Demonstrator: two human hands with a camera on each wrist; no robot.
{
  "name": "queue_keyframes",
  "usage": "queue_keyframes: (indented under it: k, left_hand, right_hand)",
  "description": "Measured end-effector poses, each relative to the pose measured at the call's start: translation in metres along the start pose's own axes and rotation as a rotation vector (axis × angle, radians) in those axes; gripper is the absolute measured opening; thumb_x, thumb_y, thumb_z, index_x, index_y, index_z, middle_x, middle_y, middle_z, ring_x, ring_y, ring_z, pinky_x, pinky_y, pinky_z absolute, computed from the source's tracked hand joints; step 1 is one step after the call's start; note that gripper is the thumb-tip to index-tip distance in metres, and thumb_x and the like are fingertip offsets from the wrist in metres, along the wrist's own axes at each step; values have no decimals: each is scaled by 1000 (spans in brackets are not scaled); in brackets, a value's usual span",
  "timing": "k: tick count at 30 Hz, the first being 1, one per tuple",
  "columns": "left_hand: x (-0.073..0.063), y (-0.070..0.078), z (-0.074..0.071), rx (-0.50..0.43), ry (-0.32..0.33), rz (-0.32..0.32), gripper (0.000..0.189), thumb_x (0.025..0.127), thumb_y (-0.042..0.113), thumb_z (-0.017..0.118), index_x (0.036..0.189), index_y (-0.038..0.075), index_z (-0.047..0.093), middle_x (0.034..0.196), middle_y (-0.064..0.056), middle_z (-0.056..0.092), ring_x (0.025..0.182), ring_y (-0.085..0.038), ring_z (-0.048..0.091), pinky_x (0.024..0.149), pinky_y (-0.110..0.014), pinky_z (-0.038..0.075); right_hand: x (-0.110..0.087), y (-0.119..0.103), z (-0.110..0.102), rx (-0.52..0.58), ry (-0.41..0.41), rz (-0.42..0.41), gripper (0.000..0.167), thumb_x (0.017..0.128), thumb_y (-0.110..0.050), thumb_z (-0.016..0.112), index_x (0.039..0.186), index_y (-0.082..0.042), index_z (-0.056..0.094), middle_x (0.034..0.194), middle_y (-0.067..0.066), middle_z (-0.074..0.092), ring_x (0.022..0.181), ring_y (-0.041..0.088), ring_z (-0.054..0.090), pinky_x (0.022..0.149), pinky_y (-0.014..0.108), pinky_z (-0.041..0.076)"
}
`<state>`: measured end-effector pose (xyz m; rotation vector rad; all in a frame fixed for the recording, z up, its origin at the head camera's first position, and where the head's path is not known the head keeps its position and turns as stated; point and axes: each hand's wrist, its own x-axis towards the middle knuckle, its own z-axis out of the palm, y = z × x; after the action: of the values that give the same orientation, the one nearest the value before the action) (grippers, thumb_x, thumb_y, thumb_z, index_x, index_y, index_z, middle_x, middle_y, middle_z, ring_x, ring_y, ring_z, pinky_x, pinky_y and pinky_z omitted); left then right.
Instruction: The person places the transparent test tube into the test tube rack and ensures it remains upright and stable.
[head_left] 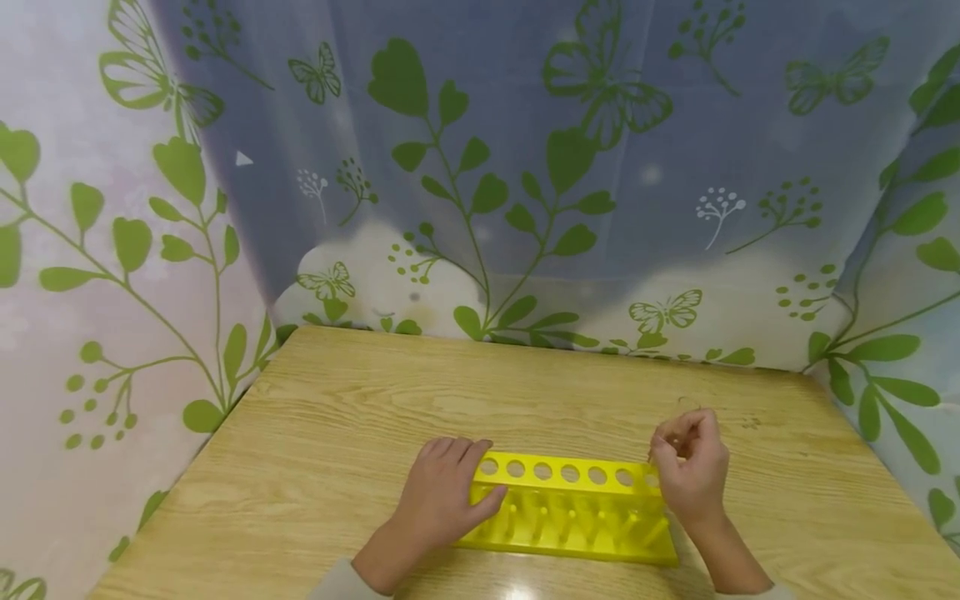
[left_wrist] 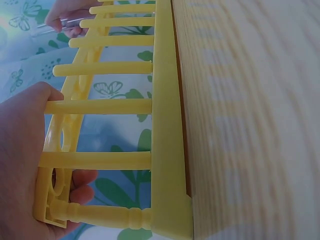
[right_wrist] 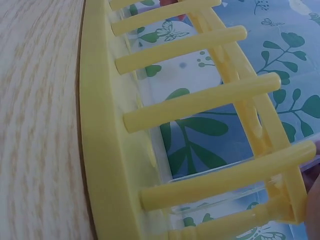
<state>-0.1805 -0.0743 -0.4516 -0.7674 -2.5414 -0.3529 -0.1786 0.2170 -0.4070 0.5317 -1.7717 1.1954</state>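
A yellow test tube rack stands on the table, with a row of round holes on top and a row of pegs along its front. My left hand grips its left end; in the left wrist view the thumb lies on the front side and fingertips show behind. At the right end, my right hand pinches a clear test tube by its upper part. In the right wrist view the tube's lower part runs inside the rack, behind the endmost peg. Most of the right hand is outside that view.
The wood-grain table extends around the rack. A curtain printed with leaves and butterflies hangs along the table's back edge, and similar cloth covers the left side.
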Motion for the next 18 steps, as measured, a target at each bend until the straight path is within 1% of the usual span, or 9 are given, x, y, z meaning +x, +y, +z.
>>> queue_keyframes:
  k: [3, 8, 13, 18]
  left_hand:
    - [1, 0, 0, 1, 5, 2, 49, 88, 50, 60, 121, 13, 65, 104, 1, 67, 96, -19, 61, 89, -38, 49]
    - [1, 0, 1, 3, 7, 2, 49, 88, 51, 60, 120, 14, 65, 103, 1, 67, 95, -18, 61, 88, -38, 49]
    - [1, 0, 1, -1, 7, 2, 50, 88, 51, 60, 120, 12, 65, 102, 0, 66, 95, -19, 61, 89, -38, 48]
    - [1, -1, 1, -3, 11, 3, 52, 87, 52, 61, 120, 12, 65, 103, 0, 67, 95, -19, 61, 89, -38, 48]
  right_hand:
    - [-3, 9, -2, 0, 2, -3, 12, 70, 19, 45, 76, 12, 38, 64, -1, 53, 51, -2, 49, 42, 13, 41]
    - [-12, 32, -5, 23, 6, -4, 12, 70, 19, 45, 77, 12, 38, 65, -2, 55, 49, 1, 50, 41, 14, 40]
    - [-14, 37, -7, 77, 2, 17, 13, 71, 21, 43, 77, 14, 35, 66, -1, 55, 47, 7, 50, 40, 15, 40]
    - [-16, 37, -7, 76, -6, 41, 15, 72, 23, 44, 78, 13, 35, 66, 0, 53, 48, 8, 51, 41, 16, 41]
